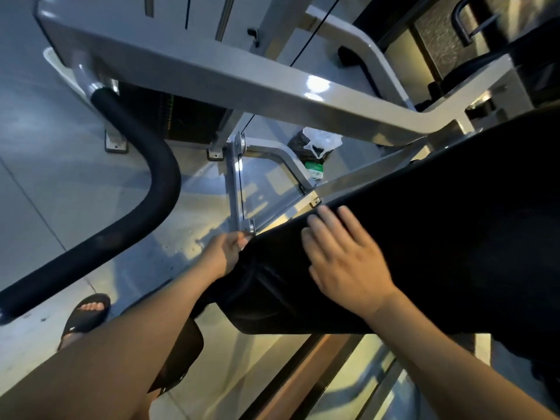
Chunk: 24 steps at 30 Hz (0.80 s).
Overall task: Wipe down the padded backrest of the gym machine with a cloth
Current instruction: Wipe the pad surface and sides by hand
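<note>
Left hand (231, 249) pinches dark cloth (260, 280) at lower edge of black padded backrest (439, 225), anchoring it; right hand (342, 259) spread flat, pressing to wipe.

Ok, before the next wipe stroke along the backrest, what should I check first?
1. Right hand flat on the backrest: ok.
2. Left hand closed at the pad's near edge: ok; whether on cloth or pad, cannot tell.
3. Cloth in place: dark folds show, extent cannot tell.
4. Pad surface ahead of the right hand free of objects: ok.
5. Black foam bar apart from both arms: ok.
6. Remaining dirt on the pad: cannot tell.
</note>
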Each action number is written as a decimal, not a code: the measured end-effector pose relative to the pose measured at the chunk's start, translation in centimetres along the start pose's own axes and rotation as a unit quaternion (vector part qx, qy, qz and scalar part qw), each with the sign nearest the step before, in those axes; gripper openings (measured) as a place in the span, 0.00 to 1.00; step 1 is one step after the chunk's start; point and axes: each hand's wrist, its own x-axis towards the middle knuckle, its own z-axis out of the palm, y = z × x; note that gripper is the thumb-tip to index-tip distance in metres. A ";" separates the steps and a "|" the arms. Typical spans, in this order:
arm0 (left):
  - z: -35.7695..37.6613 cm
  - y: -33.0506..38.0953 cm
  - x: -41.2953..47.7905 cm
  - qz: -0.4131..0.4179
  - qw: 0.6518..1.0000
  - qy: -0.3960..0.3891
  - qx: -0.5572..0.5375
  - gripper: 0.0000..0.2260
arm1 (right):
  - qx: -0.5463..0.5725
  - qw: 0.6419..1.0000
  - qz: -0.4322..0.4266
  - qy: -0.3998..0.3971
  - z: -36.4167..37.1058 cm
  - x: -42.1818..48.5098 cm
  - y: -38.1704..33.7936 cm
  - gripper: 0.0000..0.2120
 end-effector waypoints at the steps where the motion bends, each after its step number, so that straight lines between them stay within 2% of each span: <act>1: -0.2 -0.2 0.2 0.003 1.000 -0.007 0.008 0.12 | 0.002 0.999 -0.011 -0.034 0.5 0.2 -1.8 0.28; 4: -0.5 -1.7 0.7 0.039 0.999 -0.017 0.018 0.16 | 0.013 0.996 0.021 -0.082 2.7 0.6 -4.8 0.34; 8: 0.1 -7.6 4.0 0.042 0.998 -0.020 0.049 0.15 | -0.061 0.998 0.000 -0.024 6.0 0.1 -4.2 0.32; 11: -0.2 -10.0 5.4 -0.015 0.999 0.028 -0.021 0.16 | -0.107 0.994 -0.006 0.010 7.8 -0.1 -4.3 0.31; 13: -0.3 -12.3 6.7 0.017 0.999 0.028 0.027 0.16 | -0.115 0.993 -0.006 0.023 8.3 -0.2 -4.4 0.31; 15: 0.9 -16.8 9.7 -0.029 0.999 0.024 -0.006 0.16 | -0.120 0.992 -0.008 0.034 8.5 -0.2 -4.3 0.31; 17: 1.3 -19.8 11.2 -0.065 0.998 0.004 0.009 0.17 | -0.123 0.991 -0.012 0.043 8.7 -0.3 -4.3 0.31; 20: -1.0 -14.9 7.6 -0.121 0.992 0.008 -0.014 0.13 | -0.123 0.991 -0.016 0.057 9.0 -0.4 -4.5 0.31; 23: -1.0 -14.5 7.1 -0.211 0.977 0.012 -0.038 0.15 | -0.116 0.991 -0.015 0.070 9.1 -0.3 -4.6 0.31; 24: -0.9 -14.5 7.1 -0.212 0.976 0.003 -0.046 0.14 | -0.117 0.991 -0.013 0.071 9.0 -0.3 -4.6 0.31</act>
